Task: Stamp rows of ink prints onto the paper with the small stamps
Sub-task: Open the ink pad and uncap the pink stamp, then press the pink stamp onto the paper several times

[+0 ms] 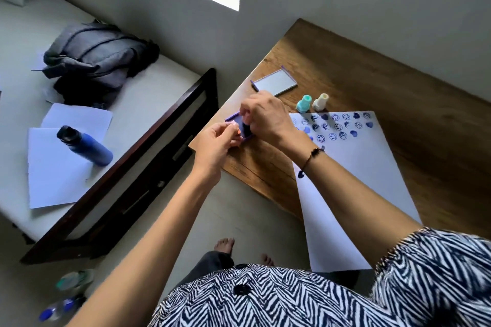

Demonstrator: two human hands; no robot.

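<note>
A purple ink pad (243,129) lies at the near left corner of the wooden table (372,82). My right hand (265,117) is closed over it, pinching a small stamp that is mostly hidden; a bit of orange shows beneath the fingers. My left hand (218,141) grips the pad's left edge. A white paper sheet (353,180) to the right carries three rows of blue smiley and blot prints (337,126) along its far edge. A teal stamp (303,103) and a cream stamp (320,101) stand upright just beyond the paper.
The pad's lid (276,82) lies open-side up farther back on the table. To the left is a daybed (111,125) with a grey bag (98,58), loose white sheets (58,178) and a blue bottle (85,145). Plastic bottles (66,297) stand on the floor.
</note>
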